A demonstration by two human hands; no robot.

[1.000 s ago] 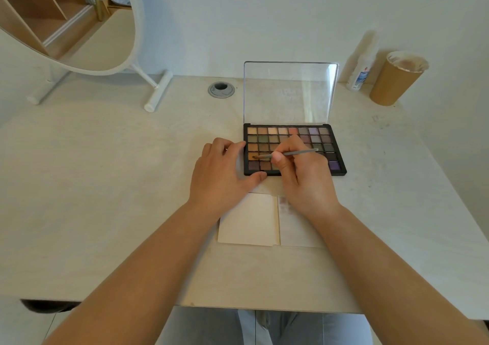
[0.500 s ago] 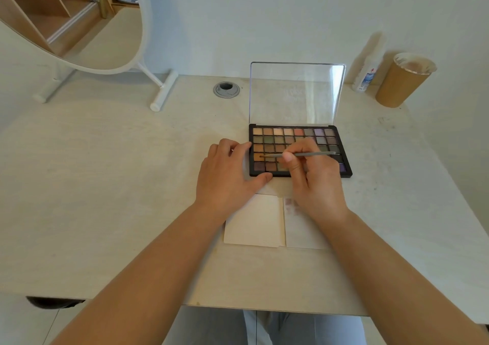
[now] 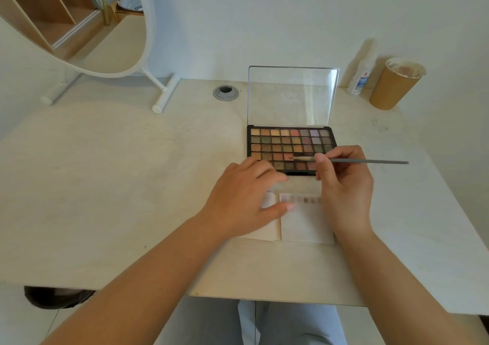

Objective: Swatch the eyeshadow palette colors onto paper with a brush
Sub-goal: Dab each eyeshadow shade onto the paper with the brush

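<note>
No text, brand or number can be read. A blue and red label is seen on the white bottle (image 3: 361, 78) by the wall, but its print is too blurred.

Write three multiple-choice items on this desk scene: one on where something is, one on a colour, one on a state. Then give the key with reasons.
1. Where does the brush tip sit?
A. Over the palette's pans
B. On the paper
C. In the cup

2. What colour is the cup at the back right?
A. Blue
B. Tan brown
C. Black

3. How does the palette lid stand?
A. Shut flat
C. Taken off and lying on the desk
B. Open and upright

Key: 1 A, the right hand holds the brush with its tip over the palette, in the fourth row of pans. 2 B, its side is tan cardboard colour. 3 B, the clear lid rises behind the pans.

The left hand rests on the paper, which already bears a row of swatches.
</note>
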